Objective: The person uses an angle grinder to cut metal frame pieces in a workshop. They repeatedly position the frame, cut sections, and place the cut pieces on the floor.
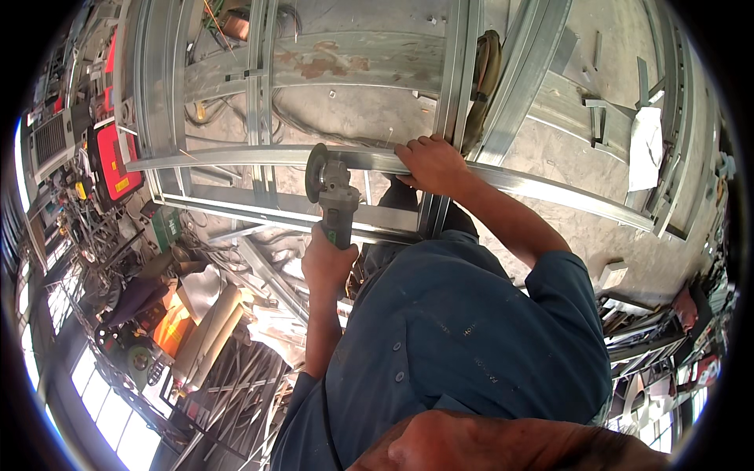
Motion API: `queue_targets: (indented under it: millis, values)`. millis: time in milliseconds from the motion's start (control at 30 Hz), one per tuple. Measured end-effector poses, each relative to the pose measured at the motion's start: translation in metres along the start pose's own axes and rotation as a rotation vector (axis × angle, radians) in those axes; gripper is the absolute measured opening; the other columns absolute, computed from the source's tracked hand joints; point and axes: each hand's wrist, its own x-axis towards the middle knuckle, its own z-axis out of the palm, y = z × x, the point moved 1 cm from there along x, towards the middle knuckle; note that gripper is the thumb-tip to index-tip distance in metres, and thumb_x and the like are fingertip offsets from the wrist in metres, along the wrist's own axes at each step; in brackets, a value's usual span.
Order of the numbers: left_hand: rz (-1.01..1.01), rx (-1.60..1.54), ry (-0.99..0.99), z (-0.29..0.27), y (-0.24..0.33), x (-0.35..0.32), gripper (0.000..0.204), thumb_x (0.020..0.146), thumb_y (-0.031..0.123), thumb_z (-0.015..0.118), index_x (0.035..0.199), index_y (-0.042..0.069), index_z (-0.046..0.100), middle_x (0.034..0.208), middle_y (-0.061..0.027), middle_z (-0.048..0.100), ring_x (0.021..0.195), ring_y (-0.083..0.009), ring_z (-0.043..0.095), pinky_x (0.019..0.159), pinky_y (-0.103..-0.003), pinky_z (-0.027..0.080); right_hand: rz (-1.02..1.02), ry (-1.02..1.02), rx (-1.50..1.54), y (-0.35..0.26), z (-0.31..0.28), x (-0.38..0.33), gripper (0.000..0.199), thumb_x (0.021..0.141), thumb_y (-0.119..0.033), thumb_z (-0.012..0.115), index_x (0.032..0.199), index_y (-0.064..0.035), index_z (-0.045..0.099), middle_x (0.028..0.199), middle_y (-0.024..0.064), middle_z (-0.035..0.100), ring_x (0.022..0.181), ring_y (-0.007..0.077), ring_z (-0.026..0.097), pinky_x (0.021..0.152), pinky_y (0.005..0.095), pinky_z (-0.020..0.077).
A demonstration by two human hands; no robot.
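My left hand [326, 263] is wrapped around the body of an angle grinder [339, 196], its head pointing away from me. The grinder's disc [316, 174] stands on edge across the long metal bar [228, 155]; whether it touches the metal I cannot tell. No sparks show. To the right of the disc, my right hand [434, 165] grips the same bar, fingers curled over its far side. The bar runs across in front of my body, over a metal frame. A dark power cord [328, 424] passes beside my left arm.
Upright metal channels [458, 71] extend away on the far side. A red-and-black machine [116, 161] stands at the left. Metal offcuts [236, 400] and a paper roll [208, 337] lie at lower left. Cables [294, 118] trail on the concrete floor. A white sheet [645, 149] hangs at the right.
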Motion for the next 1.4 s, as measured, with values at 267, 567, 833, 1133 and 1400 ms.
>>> queue_targets:
  millis: [267,567,833,1133,1400]
  values:
    - [0.019,0.001,-0.008,-0.003,0.005,0.003,0.065,0.07,0.027,0.075,0.128,0.007,0.05,0.102,-0.0213,0.071,0.098,-0.0423,0.068,0.087,-0.05,0.052,-0.014,0.027,-0.003,0.002,0.002,-0.001,0.051,0.08,-0.039,0.078,0.113,-0.0044,0.06,0.095,0.0118,0.068,0.095,0.0302,0.067,0.084,0.0439,0.0485]
    - [0.022,0.008,-0.024,-0.005,0.007,0.008,0.071,0.07,0.025,0.074,0.134,0.006,0.049,0.107,-0.0229,0.071,0.102,-0.0426,0.067,0.088,-0.05,0.052,-0.006,0.014,-0.009,0.002,0.001,-0.001,0.052,0.08,-0.037,0.078,0.116,-0.0056,0.059,0.096,0.0109,0.066,0.096,0.0294,0.066,0.084,0.0415,0.0485]
    - [0.037,-0.005,-0.01,-0.005,0.013,0.011,0.071,0.07,0.026,0.074,0.134,0.005,0.05,0.106,-0.0233,0.071,0.101,-0.0428,0.068,0.088,-0.05,0.052,-0.006,0.031,0.014,0.002,0.0,-0.001,0.048,0.08,-0.038,0.078,0.112,-0.0056,0.062,0.096,0.0112,0.069,0.096,0.0298,0.067,0.085,0.0426,0.0483]
    - [0.028,0.015,-0.016,-0.005,0.016,0.01,0.068,0.07,0.025,0.073,0.131,0.005,0.051,0.106,-0.0223,0.071,0.101,-0.0423,0.068,0.087,-0.049,0.052,-0.026,0.1,-0.006,0.004,0.006,-0.003,0.047,0.079,-0.038,0.078,0.11,-0.0066,0.062,0.094,0.0107,0.068,0.094,0.0298,0.067,0.082,0.0426,0.0482]
    - [0.101,-0.1,0.088,-0.002,-0.002,-0.003,0.068,0.069,0.025,0.075,0.131,0.009,0.052,0.103,-0.0221,0.071,0.096,-0.0437,0.068,0.084,-0.051,0.053,-0.012,0.023,-0.013,-0.001,0.0,-0.002,0.05,0.08,-0.037,0.077,0.117,-0.0073,0.06,0.097,0.0099,0.066,0.095,0.0294,0.066,0.085,0.0423,0.0482]
